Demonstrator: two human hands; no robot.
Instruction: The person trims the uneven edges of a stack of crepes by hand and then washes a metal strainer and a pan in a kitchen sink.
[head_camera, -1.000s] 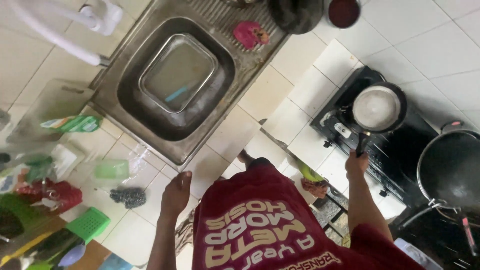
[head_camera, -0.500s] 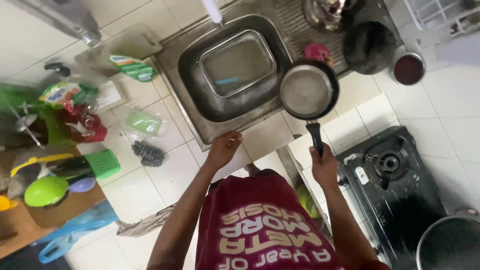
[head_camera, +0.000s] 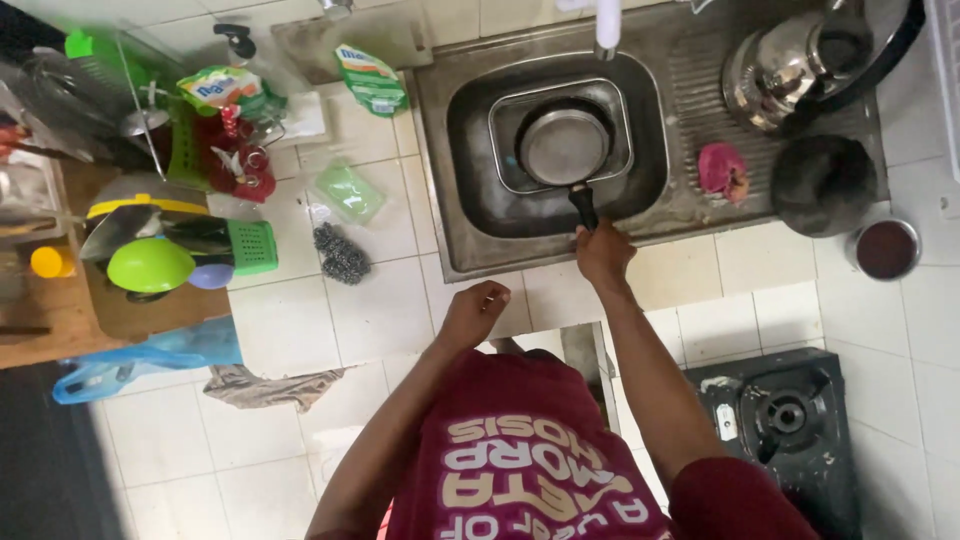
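1. Right hand (head_camera: 604, 252) is closed round the black handle of the pan (head_camera: 565, 147); the pan sits inside the steel tray (head_camera: 505, 115) in the sink (head_camera: 445, 150), just below the tap (head_camera: 607, 22).
2. Left hand (head_camera: 470, 312) is loosely curled, holds nothing, and rests on the tiled counter (head_camera: 370, 300) at the sink's front edge.
3. Judgement: keep the pan level and centred in the tray, with a firm grip on the handle, so it does not tip or knock the tray rim; the free hand steadies the body at the counter.
4. Count: one pan, one tray, one tap, one steel scourer (head_camera: 343, 252), one pink cloth (head_camera: 723, 170), one kettle (head_camera: 790, 65), one dark bowl (head_camera: 823, 185), one stove (head_camera: 785, 420).
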